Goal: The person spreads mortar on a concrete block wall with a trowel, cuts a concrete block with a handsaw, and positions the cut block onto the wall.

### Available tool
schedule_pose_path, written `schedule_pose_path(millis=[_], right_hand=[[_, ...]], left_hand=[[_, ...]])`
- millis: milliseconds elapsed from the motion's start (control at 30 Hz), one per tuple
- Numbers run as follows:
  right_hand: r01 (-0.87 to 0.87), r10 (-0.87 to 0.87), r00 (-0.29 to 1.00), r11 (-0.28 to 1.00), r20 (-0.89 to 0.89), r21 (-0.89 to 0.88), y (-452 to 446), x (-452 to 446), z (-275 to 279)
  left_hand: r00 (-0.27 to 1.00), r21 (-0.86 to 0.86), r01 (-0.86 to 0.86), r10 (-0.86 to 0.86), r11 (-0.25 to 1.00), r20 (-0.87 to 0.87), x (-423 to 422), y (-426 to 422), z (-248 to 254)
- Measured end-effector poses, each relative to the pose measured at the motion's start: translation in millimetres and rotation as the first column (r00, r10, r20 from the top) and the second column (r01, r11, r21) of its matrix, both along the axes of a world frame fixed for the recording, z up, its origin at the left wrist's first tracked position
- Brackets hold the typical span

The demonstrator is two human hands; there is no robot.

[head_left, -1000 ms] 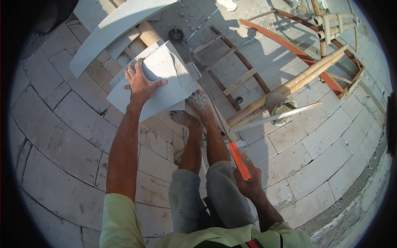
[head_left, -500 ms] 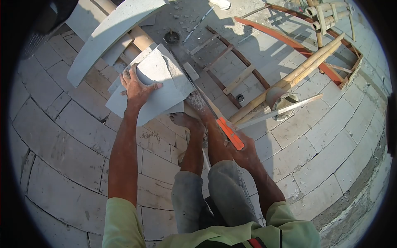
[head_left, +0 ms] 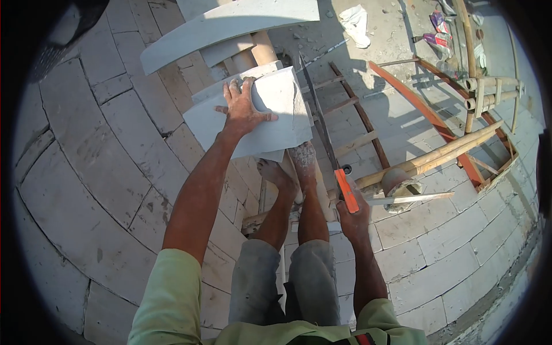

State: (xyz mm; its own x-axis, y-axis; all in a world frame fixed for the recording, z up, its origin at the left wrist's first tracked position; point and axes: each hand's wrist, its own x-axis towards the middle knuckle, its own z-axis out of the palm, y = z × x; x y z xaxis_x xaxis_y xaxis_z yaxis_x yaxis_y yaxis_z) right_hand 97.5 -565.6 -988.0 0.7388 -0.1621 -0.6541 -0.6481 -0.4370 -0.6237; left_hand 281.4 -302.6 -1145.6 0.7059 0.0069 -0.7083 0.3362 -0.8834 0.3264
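Observation:
My left hand lies on top of a white, lightweight-looking block, its fingers spread. The block's right side is rough and broken along its edge. A handsaw with an orange handle is gripped in my right hand, and its long dark blade points up and away. That blade runs just right of the block; whether it touches the block I cannot tell. Beneath the block are more pale slabs, partly covered. My bare, dusty right foot is at the block's near edge.
Beyond the block lies a curved white slab. To the right are a wooden ladder-like frame, a red-edged frame, bamboo poles and a dirty bucket. A white cloth or bag lies farther back on the rubble-strewn floor.
The view has turned, so the block and slabs appear farther right. My right hand has swung the saw away from the block's rough side, and a gap shows beside the blade.

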Motion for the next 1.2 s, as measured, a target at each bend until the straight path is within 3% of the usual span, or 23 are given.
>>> schedule_pose_path(millis=[33, 100, 200, 267, 333, 400, 467, 600, 633, 667, 700, 767, 800, 867, 967, 1000, 1067, 1133, 1200], right_hand=[[-0.035, 0.035, 0.999, 0.999, 0.002, 0.023, -0.8, -4.7, 7.1], [0.14, -0.128, 0.973, 0.989, -0.192, 0.053, -1.9, -11.7, 22.9], [0.189, -0.186, 0.979, 0.982, -0.088, 0.021, 13.0, -8.1, 48.2], [0.123, -0.124, 0.991, 0.992, -0.048, -0.027, 7.7, -25.2, 49.2], [0.059, -0.06, 0.998, 0.996, -0.005, -0.064, 5.4, -38.1, 54.5], [0.186, -0.191, 0.977, 0.981, -0.091, -0.059, 3.3, -48.4, 65.4], [0.176, -0.186, 0.975, 0.98, -0.124, -0.089, 2.0, -50.1, 79.0], [0.16, -0.183, 0.966, 0.978, -0.181, -0.136, 1.9, -35.7, 104.6], [0.111, -0.126, 0.991, 0.967, -0.053, -0.227, -3.3, -39.7, 98.3], [0.095, -0.109, 0.993, 0.97, -0.049, -0.224, -9.9, -40.0, 96.1], [0.119, -0.122, 0.993, 0.967, 0.003, -0.223, -8.8, -31.3, 98.5], [0.144, -0.12, 0.984, 0.971, 0.129, -0.193, -2.3, -7.6, 98.3], [0.092, -0.062, 0.99, 0.967, 0.129, -0.239, -12.0, -1.9, 94.6], [0.056, 0.018, 0.957, 0.968, 0.289, -0.244, -21.1, 22.6, 70.9], [-0.098, 0.226, 0.902, 0.937, 0.368, -0.336, -2.0, 92.0, 51.2], [-0.211, 0.386, 0.852, 0.872, 0.354, -0.442, 6.7, 117.6, 45.1], [-0.227, 0.397, 0.838, 0.877, 0.374, -0.423, 25.3, 162.7, 22.2], [-0.369, 0.616, 0.719, 0.731, 0.322, -0.574, 45.2, 210.9, 3.1], [-0.449, 0.793, 0.52, 0.57, 0.318, -0.688, 66.3, 253.5, -22.8]], left_hand=[[1.0, -0.006, -0.014, 0.014, 1.0, -0.004, 0.4, 1.1, 0.5], [0.999, 0.005, -0.034, 0.034, 0.999, 0.001, -0.5, 2.7, 3.8], [0.998, 0.0, -0.023, 0.023, 1.0, 0.057, -6.6, 3.4, 5.5], [0.994, 0.02, -0.031, 0.029, 0.999, 0.109, -18.8, 5.8, -0.6], [0.925, -0.131, -0.081, 0.123, 0.988, 0.359, -35.9, 12.6, -6.8], [0.915, -0.113, -0.117, 0.151, 0.987, 0.373, -45.2, 17.0, -6.5], [0.849, -0.19, -0.25, 0.309, 0.949, 0.429, -56.5, 20.5, -11.0], [0.74, -0.124, -0.414, 0.412, 0.902, 0.531, -87.8, 51.9, -25.4], [0.658, -0.136, -0.564, 0.542, 0.815, 0.522, -94.8, 66.9, -26.9], [0.555, -0.147, -0.696, 0.657, 0.703, 0.51, -102.4, 81.2, -28.6], [0.543, -0.146, -0.708, 0.665, 0.691, 0.514, -113.3, 94.8, -34.6], [0.32, -0.235, -0.886, 0.893, 0.401, 0.317, -132.3, 121.0, -46.1], [0.309, -0.238, -0.889, 0.896, 0.391, 0.319, -135.5, 129.7, -40.8], [0.362, -0.36, -0.877, 0.93, 0.318, -0.061, -139.1, 140.6, -27.3], [0.441, -0.443, -0.833, 0.882, 0.332, -0.167, -147.7, 150.1, -38.8], [0.431, -0.45, -0.834, 0.886, 0.32, -0.169, -150.4, 151.6, -41.3], [0.42, -0.42, -0.864, 0.859, 0.279, -0.294, -152.5, 154.9, -46.5], [0.458, -0.408, -0.851, 0.848, 0.33, -0.269, -159.0, 160.1, -58.0], [0.495, -0.397, -0.836, 0.833, 0.38, -0.246, -159.2, 159.0, -64.4]])
